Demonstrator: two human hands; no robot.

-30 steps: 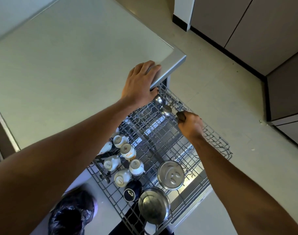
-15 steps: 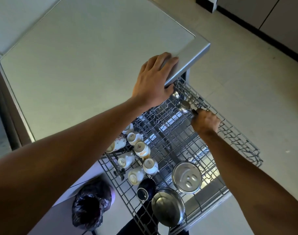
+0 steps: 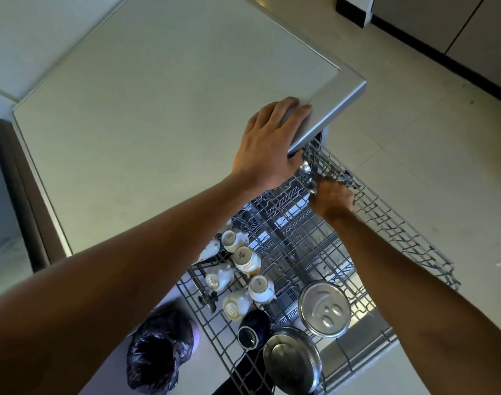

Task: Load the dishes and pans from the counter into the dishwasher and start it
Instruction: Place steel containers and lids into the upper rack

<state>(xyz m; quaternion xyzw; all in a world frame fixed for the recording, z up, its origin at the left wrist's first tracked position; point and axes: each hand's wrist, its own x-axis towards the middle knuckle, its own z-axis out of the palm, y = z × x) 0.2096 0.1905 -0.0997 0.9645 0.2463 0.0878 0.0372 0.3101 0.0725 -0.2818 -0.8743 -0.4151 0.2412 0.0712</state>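
item: steel spoon, far end of upper rack, my r hand curled round its handle. l hand flat on counter edge. step, i reckon: seating it. next: lay btwn wires, release.

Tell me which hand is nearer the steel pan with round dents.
Right. The right hand, gripping a spoon, is at the far end of the rack, beyond the pan; the left hand rests higher, on the counter edge, farther away.
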